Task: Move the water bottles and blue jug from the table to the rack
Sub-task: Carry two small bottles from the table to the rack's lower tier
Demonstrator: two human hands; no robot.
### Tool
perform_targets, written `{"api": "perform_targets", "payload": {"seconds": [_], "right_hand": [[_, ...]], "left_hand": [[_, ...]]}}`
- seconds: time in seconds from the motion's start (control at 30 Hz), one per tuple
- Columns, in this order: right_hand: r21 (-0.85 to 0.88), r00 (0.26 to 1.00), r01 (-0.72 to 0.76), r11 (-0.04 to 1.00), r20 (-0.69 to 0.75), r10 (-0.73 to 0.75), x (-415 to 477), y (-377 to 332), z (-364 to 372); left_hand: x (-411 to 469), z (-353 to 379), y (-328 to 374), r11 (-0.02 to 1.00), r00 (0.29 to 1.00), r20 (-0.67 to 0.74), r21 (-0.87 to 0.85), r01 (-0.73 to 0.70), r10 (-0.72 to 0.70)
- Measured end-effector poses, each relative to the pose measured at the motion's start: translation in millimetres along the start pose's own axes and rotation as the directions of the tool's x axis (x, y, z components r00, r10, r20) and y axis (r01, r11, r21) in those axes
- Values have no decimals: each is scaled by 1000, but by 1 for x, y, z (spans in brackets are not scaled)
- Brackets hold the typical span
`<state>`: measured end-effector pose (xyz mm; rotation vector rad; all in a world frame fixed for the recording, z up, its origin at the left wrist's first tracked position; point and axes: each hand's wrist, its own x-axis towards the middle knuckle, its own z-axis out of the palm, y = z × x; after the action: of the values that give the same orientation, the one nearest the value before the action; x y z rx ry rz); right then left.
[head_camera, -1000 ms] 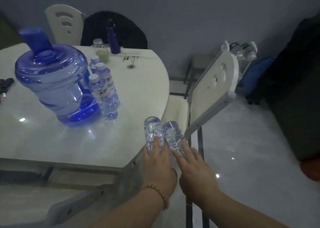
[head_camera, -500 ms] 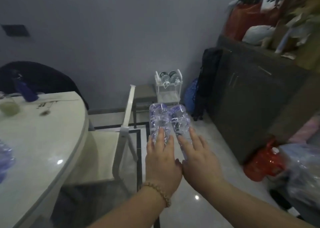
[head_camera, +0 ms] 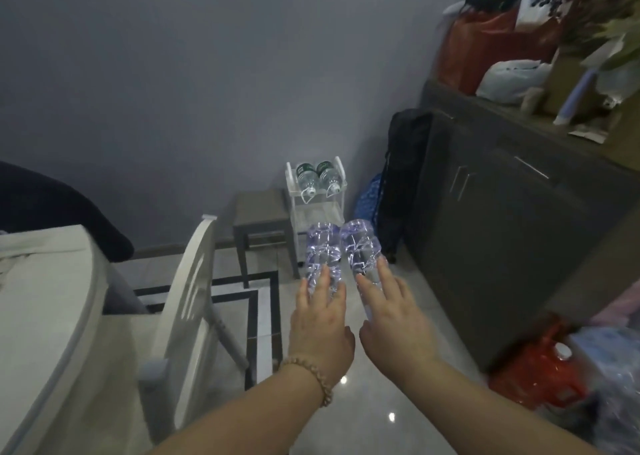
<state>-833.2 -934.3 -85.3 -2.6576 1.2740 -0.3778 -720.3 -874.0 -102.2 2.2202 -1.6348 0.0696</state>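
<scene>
Desk (head_camera: 52,316) now lies behind on the left; the white rack (head_camera: 337,174) is nearer, straight ahead. Left hand (head_camera: 320,319) and right hand (head_camera: 393,319) each stay closed around one clear bottle (head_camera: 322,250), the other bottle (head_camera: 360,247) just beside it, so delivery is close.

The two water bottles (head_camera: 341,250) carried forward are clear plastic with a faint violet-blue glint, and the left wrist wears a bracelet (head_camera: 313,378) of tan beads. Against the grey-blue wall (head_camera: 207,74) stands a white rack (head_camera: 313,195) holding two clear bottles with green labels (head_camera: 315,174), a grey stool (head_camera: 261,212) at its side and a blue patterned bag (head_camera: 369,200) beside a black backpack (head_camera: 405,164). The floor (head_camera: 346,402) is pale glossy tile with black border stripes, the table (head_camera: 41,299) and chair (head_camera: 187,299) are white, the cabinet (head_camera: 502,219) is dark grey-brown, and a red bag (head_camera: 540,375) lies near its foot.
</scene>
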Motion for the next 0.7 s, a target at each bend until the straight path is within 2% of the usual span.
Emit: {"api": "perform_targets", "payload": {"seconds": [0.13, 0.33, 0.53, 0.7], "right_hand": [[-51, 999, -51, 997, 17, 52, 84, 32, 17], [-25, 991, -126, 992, 42, 127, 181, 64, 35], [-8, 988, -91, 996, 127, 91, 279, 97, 67], [36, 970, -10, 999, 245, 1, 357, 127, 119]], "left_hand": [[94, 44, -8, 997, 997, 83, -73, 0, 7], [198, 73, -25, 995, 989, 145, -98, -6, 20], [282, 124, -47, 987, 979, 189, -121, 104, -80], [340, 177, -72, 956, 938, 242, -98, 276, -246]]}}
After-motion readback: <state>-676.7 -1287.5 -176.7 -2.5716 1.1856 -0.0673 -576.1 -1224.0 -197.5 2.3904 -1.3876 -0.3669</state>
